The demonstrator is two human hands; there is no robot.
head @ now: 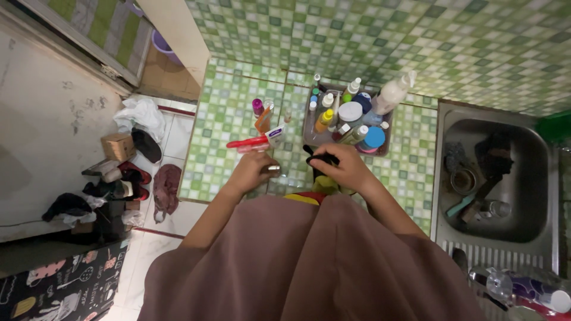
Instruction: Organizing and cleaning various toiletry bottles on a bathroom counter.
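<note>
The person stands at a green-tiled desk, viewed from above, in a brown garment that fills the near part of the view. The left hand is curled closed around a small metallic cylinder, which shows at the right of the fist, just above the desk's near edge. The right hand is closed on a black object, gripped at its left end between fingers and thumb; what the object is cannot be told. The two hands are near each other but not touching. Just beyond the left hand lie a red tube and a white tube on the desk, with a pink-capped bottle and an orange bottle farther off. Beyond the right hand stands a grey tray crowded with bottles and jars, among them a yellow bottle, a blue-lidded jar and a large white pump bottle. To the right is a steel sink holding dark utensils. On the floor at the left lie clothes and a cardboard box.
</note>
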